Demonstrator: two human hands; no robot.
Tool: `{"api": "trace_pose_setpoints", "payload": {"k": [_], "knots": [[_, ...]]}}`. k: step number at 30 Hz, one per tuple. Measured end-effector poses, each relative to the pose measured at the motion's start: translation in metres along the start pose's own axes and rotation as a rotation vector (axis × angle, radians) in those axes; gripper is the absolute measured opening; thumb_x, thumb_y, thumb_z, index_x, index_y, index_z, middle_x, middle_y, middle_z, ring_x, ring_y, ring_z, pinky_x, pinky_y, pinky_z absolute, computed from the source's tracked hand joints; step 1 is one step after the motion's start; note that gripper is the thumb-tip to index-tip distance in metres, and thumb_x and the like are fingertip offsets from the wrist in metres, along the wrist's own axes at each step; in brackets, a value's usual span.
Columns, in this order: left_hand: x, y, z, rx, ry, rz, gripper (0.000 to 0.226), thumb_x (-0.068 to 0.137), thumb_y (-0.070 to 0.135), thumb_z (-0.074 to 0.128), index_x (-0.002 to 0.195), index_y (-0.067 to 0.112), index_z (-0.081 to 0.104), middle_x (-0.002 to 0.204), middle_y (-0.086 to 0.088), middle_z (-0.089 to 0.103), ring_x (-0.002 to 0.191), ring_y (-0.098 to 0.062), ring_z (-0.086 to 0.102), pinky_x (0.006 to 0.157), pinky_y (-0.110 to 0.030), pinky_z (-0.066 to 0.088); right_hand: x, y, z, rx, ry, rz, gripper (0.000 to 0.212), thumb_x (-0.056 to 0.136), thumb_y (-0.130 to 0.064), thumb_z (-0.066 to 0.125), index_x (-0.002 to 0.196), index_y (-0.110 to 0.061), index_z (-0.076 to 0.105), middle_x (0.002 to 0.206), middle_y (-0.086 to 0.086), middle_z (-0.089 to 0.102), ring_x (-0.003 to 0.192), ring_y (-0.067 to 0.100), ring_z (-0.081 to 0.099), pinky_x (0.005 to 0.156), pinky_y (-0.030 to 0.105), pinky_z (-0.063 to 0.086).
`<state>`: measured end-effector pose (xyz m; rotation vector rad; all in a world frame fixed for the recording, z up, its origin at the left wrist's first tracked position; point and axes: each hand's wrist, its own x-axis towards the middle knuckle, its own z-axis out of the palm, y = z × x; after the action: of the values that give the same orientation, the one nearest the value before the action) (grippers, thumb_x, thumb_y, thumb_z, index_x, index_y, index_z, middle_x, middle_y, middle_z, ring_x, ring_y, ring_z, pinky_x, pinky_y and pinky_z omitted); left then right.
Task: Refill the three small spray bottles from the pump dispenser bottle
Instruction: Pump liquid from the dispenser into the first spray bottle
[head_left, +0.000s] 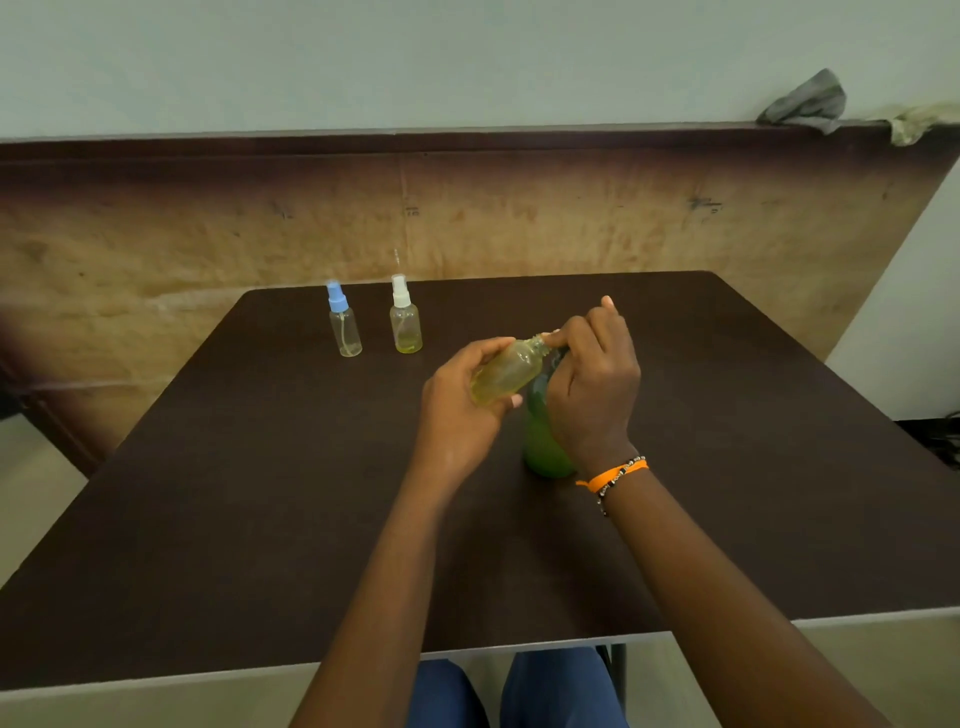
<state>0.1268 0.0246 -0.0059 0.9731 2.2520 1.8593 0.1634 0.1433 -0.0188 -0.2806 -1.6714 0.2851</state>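
While the uncapped spray bottle (511, 370) tilts against the pump, keep its neck under the spout and press slowly. Gripped around the body by left hand (460, 410); right hand (592, 382) curled over green pump bottle (543, 441), fingertips at the open neck.

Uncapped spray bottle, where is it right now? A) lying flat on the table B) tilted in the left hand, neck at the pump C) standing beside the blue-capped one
B: the left hand grips the uncapped spray bottle tilted, its open neck against the right hand over the green pump dispenser bottle.
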Motion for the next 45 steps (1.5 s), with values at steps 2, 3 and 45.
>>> {"api": "trace_pose_setpoints", "payload": {"k": [2,3,45], "knots": [[0.002,0.002,-0.001,0.003,-0.009,0.006,0.055,0.069,-0.005,0.073,0.117,0.017,0.062,0.111,0.003,0.067,0.104,-0.009,0.061,0.093,-0.035,0.051,0.005,-0.001,-0.001,0.019,-0.013,0.013,0.028,0.077,0.006,0.033,0.065,0.0,0.057,0.063,0.012,0.047,0.064,0.017,0.037,0.104,0.042,0.04],[0.002,0.003,-0.001,0.005,-0.011,0.011,0.055,0.069,-0.005,0.073,0.117,0.018,0.062,0.111,0.004,0.067,0.104,-0.009,0.061,0.093,-0.035,0.051,0.006,-0.001,-0.001,0.025,-0.013,0.026,0.029,0.077,0.006,0.032,0.065,0.0,0.057,0.064,0.012,0.048,0.064,0.016,0.037,0.105,0.041,0.039],[0.005,0.002,-0.002,0.05,-0.023,0.038,0.054,0.069,-0.003,0.073,0.117,0.018,0.062,0.111,0.006,0.065,0.102,-0.004,0.059,0.088,-0.017,0.048,0.002,0.0,-0.001,0.006,-0.027,0.026,0.026,0.077,0.007,0.034,0.069,0.001,0.058,0.069,0.015,0.049,0.071,0.018,0.037,0.098,0.043,0.044]]}}
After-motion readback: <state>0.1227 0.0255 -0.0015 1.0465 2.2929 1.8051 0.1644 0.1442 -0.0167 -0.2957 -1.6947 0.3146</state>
